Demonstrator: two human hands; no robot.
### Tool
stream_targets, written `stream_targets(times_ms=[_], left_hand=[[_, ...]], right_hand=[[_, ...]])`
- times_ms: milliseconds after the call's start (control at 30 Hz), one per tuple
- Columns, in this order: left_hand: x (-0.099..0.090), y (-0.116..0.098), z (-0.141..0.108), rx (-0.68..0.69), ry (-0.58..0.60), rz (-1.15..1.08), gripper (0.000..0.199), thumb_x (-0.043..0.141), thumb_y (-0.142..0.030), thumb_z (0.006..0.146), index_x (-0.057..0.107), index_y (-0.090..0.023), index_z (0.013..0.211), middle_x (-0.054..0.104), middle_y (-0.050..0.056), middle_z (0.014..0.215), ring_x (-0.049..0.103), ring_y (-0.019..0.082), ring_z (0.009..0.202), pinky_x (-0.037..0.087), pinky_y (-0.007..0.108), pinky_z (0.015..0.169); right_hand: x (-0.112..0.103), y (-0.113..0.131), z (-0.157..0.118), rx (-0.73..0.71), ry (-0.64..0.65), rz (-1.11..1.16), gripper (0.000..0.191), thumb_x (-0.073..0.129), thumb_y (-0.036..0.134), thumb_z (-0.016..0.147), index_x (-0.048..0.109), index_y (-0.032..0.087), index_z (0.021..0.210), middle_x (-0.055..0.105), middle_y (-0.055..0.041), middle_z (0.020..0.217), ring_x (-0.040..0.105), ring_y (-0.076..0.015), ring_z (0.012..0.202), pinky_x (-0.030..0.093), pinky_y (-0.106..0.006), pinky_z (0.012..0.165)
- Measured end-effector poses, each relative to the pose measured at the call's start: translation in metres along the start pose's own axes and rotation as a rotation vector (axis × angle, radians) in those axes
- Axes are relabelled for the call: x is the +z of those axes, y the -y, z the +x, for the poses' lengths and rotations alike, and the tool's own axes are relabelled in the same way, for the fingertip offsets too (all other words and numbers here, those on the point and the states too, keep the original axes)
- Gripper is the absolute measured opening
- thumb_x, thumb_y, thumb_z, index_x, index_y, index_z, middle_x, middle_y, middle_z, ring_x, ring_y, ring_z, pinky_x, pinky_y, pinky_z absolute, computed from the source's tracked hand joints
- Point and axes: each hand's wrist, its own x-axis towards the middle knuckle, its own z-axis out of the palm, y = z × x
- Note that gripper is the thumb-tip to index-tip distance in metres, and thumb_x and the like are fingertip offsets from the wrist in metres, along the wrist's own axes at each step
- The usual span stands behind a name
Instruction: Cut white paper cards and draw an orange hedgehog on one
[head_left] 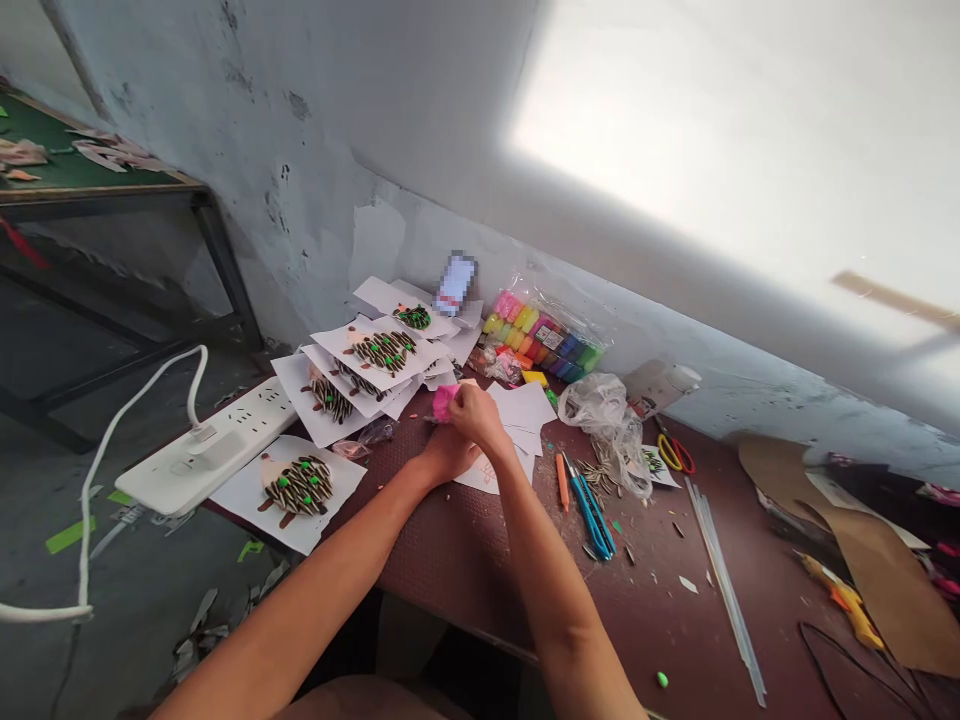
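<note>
Both my hands meet over the table's middle, at a small bright pink packet of clay (444, 402). My right hand (477, 412) is closed, its fingers pinching at the packet's right side. Just below, my left hand (448, 455) is curled around the packet's lower part, its fingertips largely hidden. Beneath and behind my hands lie white paper sheets (525, 412), one with an orange drawing. To the left are hedgehog pictures (301, 484) with striped seed spines and green dots, several of them stacked (379, 350).
A clear bag of coloured clay packets (544, 335) leans by the wall near a phone (456, 283). Rightward lie a blue cutter (592, 515), an orange stick (562, 482), loose seeds, scissors (676, 452), clear glue sticks (724, 590) and a yellow glue gun (844, 600). A power strip (210, 450) sits left.
</note>
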Motion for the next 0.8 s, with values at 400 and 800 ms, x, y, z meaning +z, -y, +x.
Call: stream_targets(times_ms=[400, 800], left_hand=[[-0.024, -0.01, -0.004, -0.06, -0.115, 0.073, 0.031, 0.046, -0.017, 0.096, 0.074, -0.019, 0.108, 0.07, 0.011, 0.117, 0.061, 0.025, 0.111, 0.049, 0.043, 0.102], [-0.035, -0.009, 0.023, -0.046, -0.001, 0.291, 0.039, 0.041, -0.005, 0.093, 0.074, -0.014, 0.113, 0.065, 0.013, 0.133, 0.06, 0.029, 0.119, 0.05, 0.043, 0.1]], right_hand=[[-0.001, -0.104, -0.045, 0.205, -0.349, 1.039, 0.024, 0.065, 0.039, 0.071, 0.053, 0.021, 0.081, 0.058, 0.004, 0.064, 0.055, -0.0123, 0.056, 0.049, -0.024, 0.055], [0.012, -0.1, -0.071, 0.26, -0.379, 1.227, 0.028, 0.058, 0.042, 0.071, 0.062, 0.017, 0.084, 0.055, 0.0006, 0.072, 0.051, -0.0121, 0.063, 0.048, -0.02, 0.046]])
